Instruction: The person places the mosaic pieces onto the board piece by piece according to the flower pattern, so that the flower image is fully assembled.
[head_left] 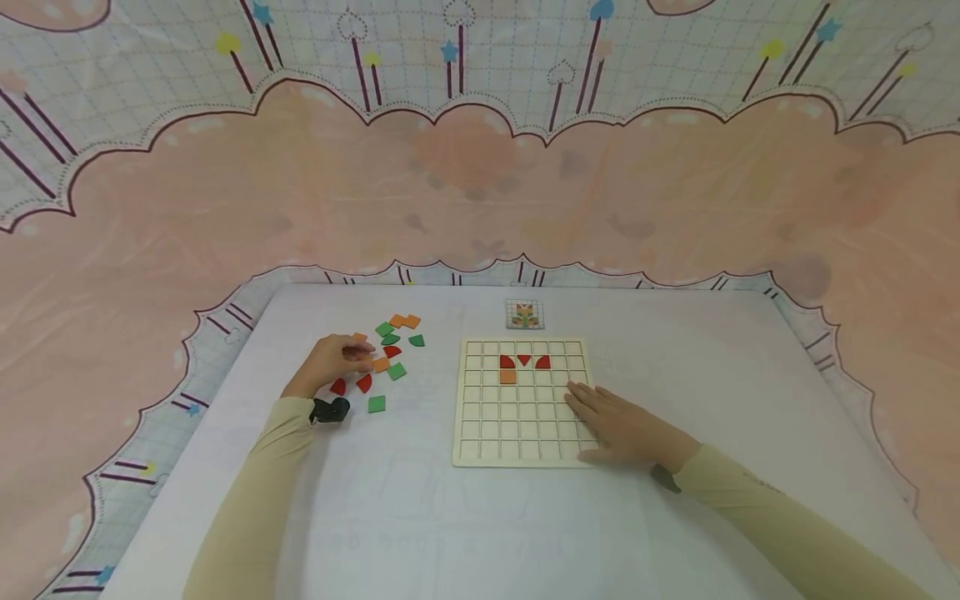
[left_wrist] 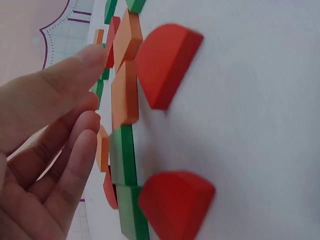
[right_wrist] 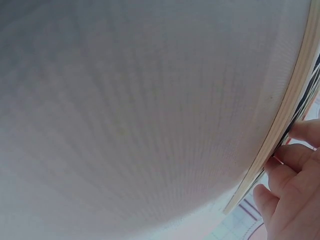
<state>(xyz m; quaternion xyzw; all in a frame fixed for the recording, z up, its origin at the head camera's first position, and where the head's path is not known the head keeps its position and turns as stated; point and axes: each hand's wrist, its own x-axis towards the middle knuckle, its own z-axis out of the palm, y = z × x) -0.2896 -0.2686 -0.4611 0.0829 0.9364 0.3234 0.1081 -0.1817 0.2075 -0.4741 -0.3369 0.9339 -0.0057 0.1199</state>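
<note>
A wooden grid board (head_left: 480, 417) lies on the white table. Its upper rows hold two red quarter-rounds (head_left: 507, 362), a red triangle (head_left: 524, 359) and an orange square (head_left: 507, 377). My right hand (head_left: 592, 408) rests flat on the board's lower right part; its fingers (right_wrist: 295, 155) show at the board edge (right_wrist: 280, 130). My left hand (head_left: 354, 354) hovers over a loose pile of pieces. Its thumb and fingers (left_wrist: 75, 150) are spread just beside an orange piece (left_wrist: 125, 95) and hold nothing. Red quarter-rounds (left_wrist: 165, 62) and a green piece (left_wrist: 125, 160) lie close by.
Loose orange (head_left: 405, 321), green (head_left: 377, 404) and red (head_left: 364, 383) pieces are scattered left of the board. A small picture card (head_left: 525, 314) lies behind the board. A pink and grid-patterned cloth (head_left: 480, 192) hangs around the table's edges.
</note>
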